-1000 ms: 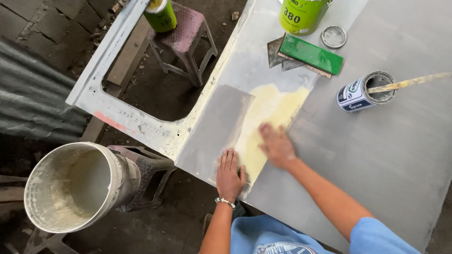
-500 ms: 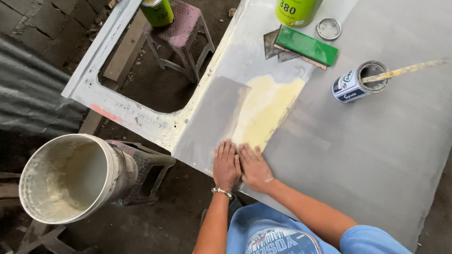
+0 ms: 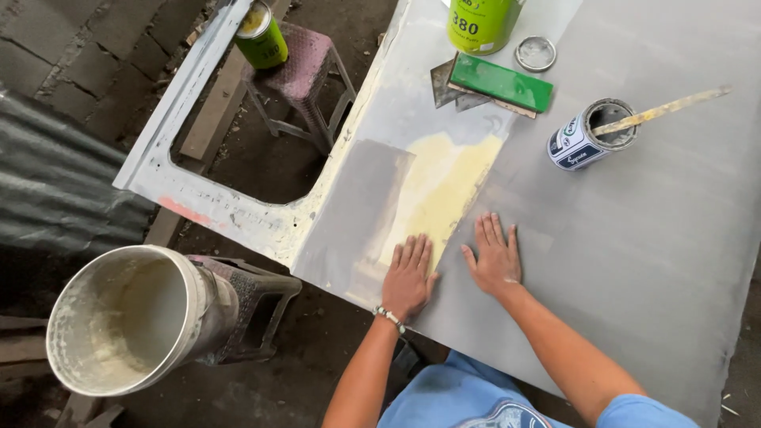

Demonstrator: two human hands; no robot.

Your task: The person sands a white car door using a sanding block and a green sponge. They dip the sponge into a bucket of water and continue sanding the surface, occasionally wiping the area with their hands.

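the grey metal panel [image 3: 634, 261] lay across the view like a tabletop, its far-left end cut into a window frame, a pale yellow filler patch [image 3: 440, 194] near its middle. a white bucket [image 3: 127, 325] sat on a stool at near left. far off stood a large green can [image 3: 482, 22], a green block [image 3: 501, 82] and a small tin [image 3: 587, 136] with a stick in it.

the left hand [image 3: 408, 277] lay flat on the near edge of the patch, its fingers [image 3: 414, 252] straight, close together, grasping nothing. the right hand [image 3: 495, 257] pressed flat on bare grey just right of it, fingers [image 3: 493, 231] slightly spread, also empty.

the risk, as i judged it: if the filler was soft, a palm could smear or dent it; a wide sweep right could tip the small tin.
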